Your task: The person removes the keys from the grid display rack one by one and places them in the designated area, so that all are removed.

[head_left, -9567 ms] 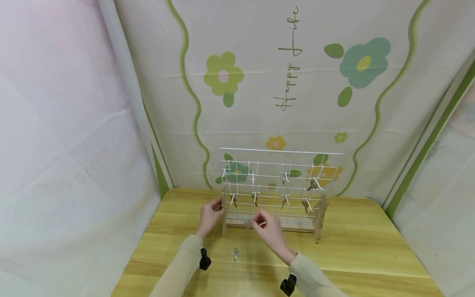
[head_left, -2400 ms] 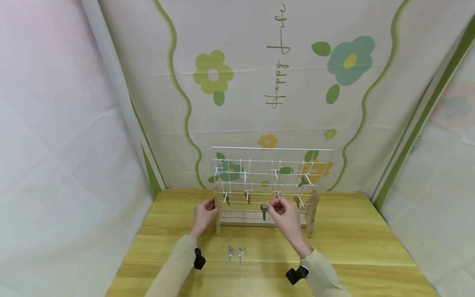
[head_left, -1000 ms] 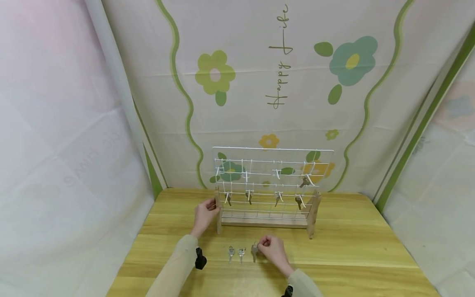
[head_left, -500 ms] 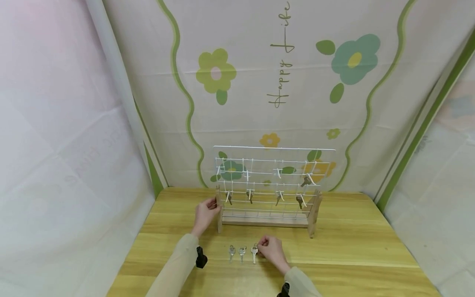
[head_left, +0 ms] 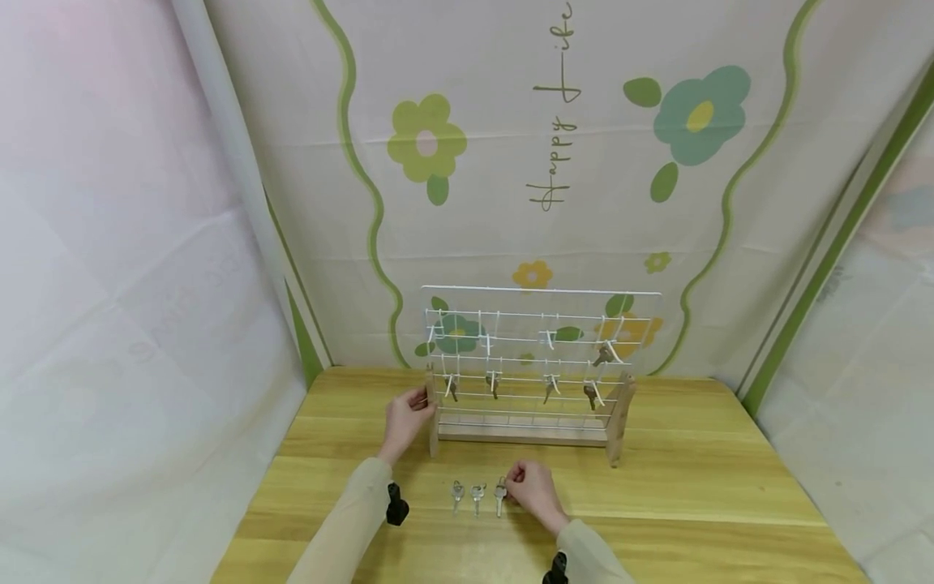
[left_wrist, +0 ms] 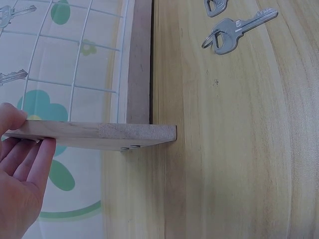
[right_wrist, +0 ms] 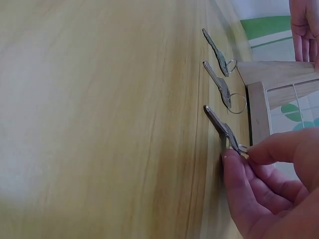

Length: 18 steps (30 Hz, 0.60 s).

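Observation:
Three silver keys with rings line up on the wooden table in front of the rack. My right hand pinches the ring of the rightmost key between thumb and fingertips, with its blade toward the near side. Beside it lie the middle key and the left key. My left hand grips the wooden side post of the wire key rack, thumb on one face and fingers on the other. Several keys hang on its hooks: one in the upper row, the others along the lower row.
Several upper hooks, such as the white hook, carry no key. A printed cloth hangs close behind the rack, with further cloth walls on both sides. The wooden table spreads out around the rack.
The right hand has brought a key from the rack down to the table, beside the two lying there; over the last half second it barely moves. The left hand stays on the post.

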### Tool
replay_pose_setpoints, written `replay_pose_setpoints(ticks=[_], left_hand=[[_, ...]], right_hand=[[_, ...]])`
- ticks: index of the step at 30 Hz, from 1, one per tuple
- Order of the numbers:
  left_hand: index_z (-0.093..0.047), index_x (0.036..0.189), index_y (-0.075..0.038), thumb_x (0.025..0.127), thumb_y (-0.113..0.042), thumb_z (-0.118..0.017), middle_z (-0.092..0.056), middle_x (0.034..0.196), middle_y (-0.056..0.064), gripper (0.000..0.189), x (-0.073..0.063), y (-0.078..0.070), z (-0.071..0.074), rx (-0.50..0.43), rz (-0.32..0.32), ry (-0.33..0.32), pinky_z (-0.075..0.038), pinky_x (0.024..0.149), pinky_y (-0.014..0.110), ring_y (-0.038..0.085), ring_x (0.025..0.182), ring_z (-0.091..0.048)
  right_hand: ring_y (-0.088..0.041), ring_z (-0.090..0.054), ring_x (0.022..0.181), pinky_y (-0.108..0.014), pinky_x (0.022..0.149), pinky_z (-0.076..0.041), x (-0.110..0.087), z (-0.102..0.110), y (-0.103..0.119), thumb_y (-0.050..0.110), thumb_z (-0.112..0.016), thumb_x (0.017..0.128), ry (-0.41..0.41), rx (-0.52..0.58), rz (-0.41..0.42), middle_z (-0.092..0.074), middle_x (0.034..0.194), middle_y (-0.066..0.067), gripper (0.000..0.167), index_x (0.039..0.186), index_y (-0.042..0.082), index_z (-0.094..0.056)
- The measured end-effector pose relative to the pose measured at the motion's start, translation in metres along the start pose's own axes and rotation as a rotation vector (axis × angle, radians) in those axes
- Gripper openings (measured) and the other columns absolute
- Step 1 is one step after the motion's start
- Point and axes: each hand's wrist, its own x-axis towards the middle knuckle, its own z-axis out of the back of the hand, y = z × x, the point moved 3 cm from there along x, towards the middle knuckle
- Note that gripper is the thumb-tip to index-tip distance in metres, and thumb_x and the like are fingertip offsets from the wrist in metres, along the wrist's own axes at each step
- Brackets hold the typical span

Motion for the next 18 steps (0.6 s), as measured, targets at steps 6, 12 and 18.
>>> replay_pose_setpoints(ticks=[6,12,18], left_hand=[[-0.063,0.124,0.01,0.087,-0.001,-0.071,-0.068,0.121,0.028,0.039,-0.0002,-0.0008,0.0015,0.002,-0.008,0.003,-0.062,0.089,0.038,0.038,0.109,-0.069],[-0.064,0.123,0.01,0.087,0.0,-0.071,-0.068,0.12,0.028,0.038,0.0001,-0.001,0.0018,0.001,-0.005,-0.003,-0.062,0.089,0.038,0.038,0.109,-0.069],[-0.063,0.126,0.008,0.088,-0.001,-0.07,-0.067,0.123,0.027,0.04,0.0001,0.0012,0.0004,0.0,0.012,0.011,-0.062,0.09,0.037,0.038,0.11,-0.069]], right_hand=[[-0.007,-0.056,0.055,-0.018,0.047,-0.047,0.0013,-0.0012,0.0009,0.001,-0.069,0.081,-0.009,-0.067,0.043,-0.064,0.067,-0.002,0.007,0.077,0.003,-0.064],[-0.006,-0.053,0.059,-0.017,0.049,-0.045,0.0025,-0.0015,0.0021,0.003,-0.071,0.081,-0.013,-0.116,0.081,-0.064,0.068,-0.001,0.008,0.077,0.005,-0.064],[-0.005,-0.053,0.066,-0.016,0.055,-0.046,-0.0006,0.0027,0.004,0.004,-0.071,0.08,-0.008,-0.141,0.112,-0.065,0.074,-0.001,0.008,0.079,0.006,-0.064]])
